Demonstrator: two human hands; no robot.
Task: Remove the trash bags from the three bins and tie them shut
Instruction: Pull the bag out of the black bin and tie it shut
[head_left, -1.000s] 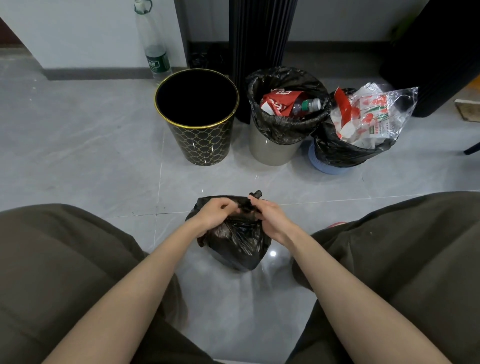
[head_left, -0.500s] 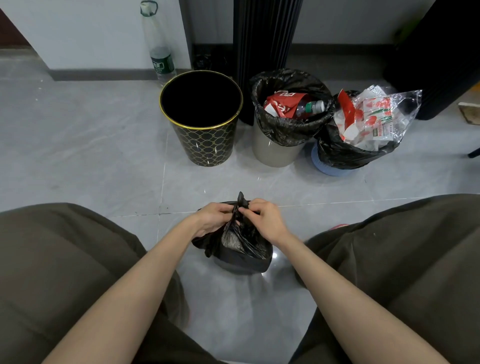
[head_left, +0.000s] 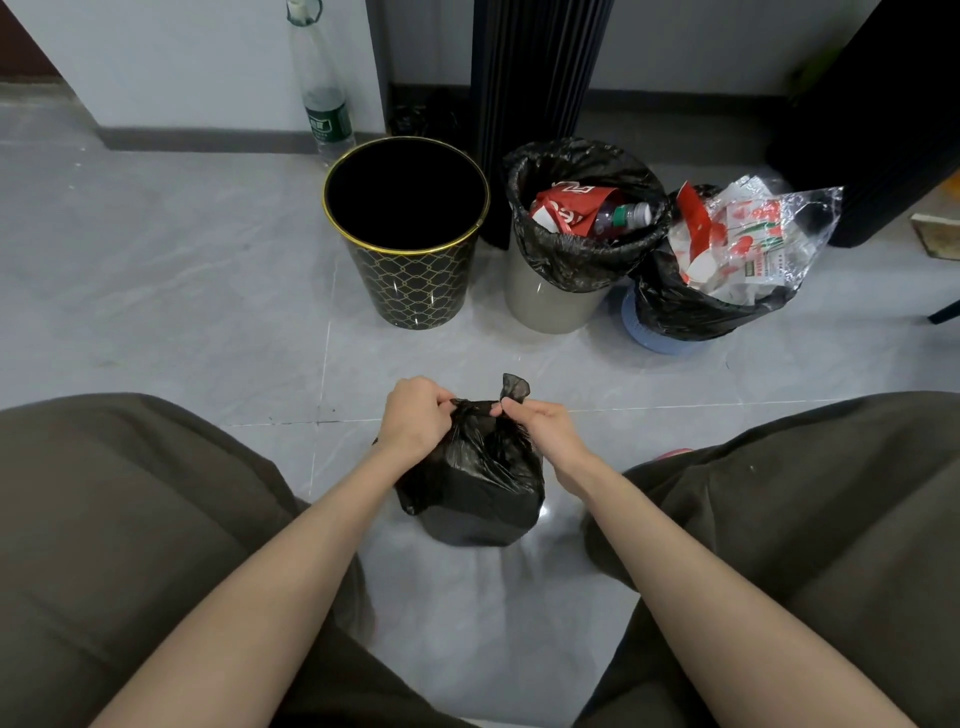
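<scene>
Both hands (head_left: 415, 418) (head_left: 540, 428) at black trash bag's (head_left: 475, 493) gathered top

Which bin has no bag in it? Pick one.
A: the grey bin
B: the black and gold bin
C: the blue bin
B: the black and gold bin shows a bare dark inside, while the grey bin and the blue bin are lined and full of trash.

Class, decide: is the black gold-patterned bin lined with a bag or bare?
Bare. The black gold-patterned bin shows its gold rim uncovered, no plastic folded over it; the inside is too dark to read.
</scene>
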